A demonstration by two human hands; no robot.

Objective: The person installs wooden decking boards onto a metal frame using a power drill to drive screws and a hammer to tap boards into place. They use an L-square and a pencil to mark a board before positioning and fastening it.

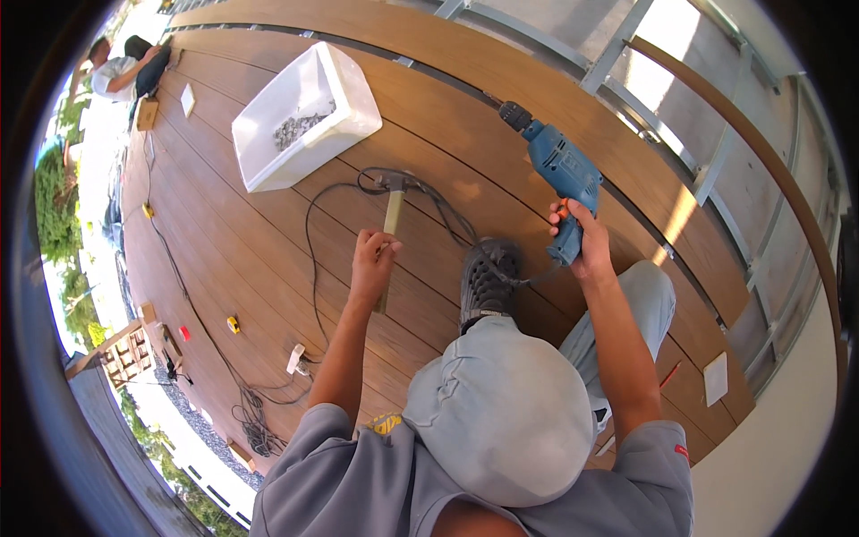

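My left hand (374,258) is closed on the pale handle of a hammer (394,210), whose metal head lies by a loop of black cord on the deck boards. My right hand (583,234) grips a blue corded drill (561,159) by its handle, a finger at the orange trigger, with the chuck pointing up and left toward the gap between boards. The drill's cord (483,259) runs down over my dark shoe (479,286). My bent knee in pale trousers (501,412) is between my forearms.
A white tub (358,116) with grey bits stands ahead. Metal joists (725,161) show beyond the boards at right. A co-worker (116,76) sits at the far left. Cables (255,421), a yellow tape measure (233,324) and a pencil (669,376) lie on the deck (224,251).
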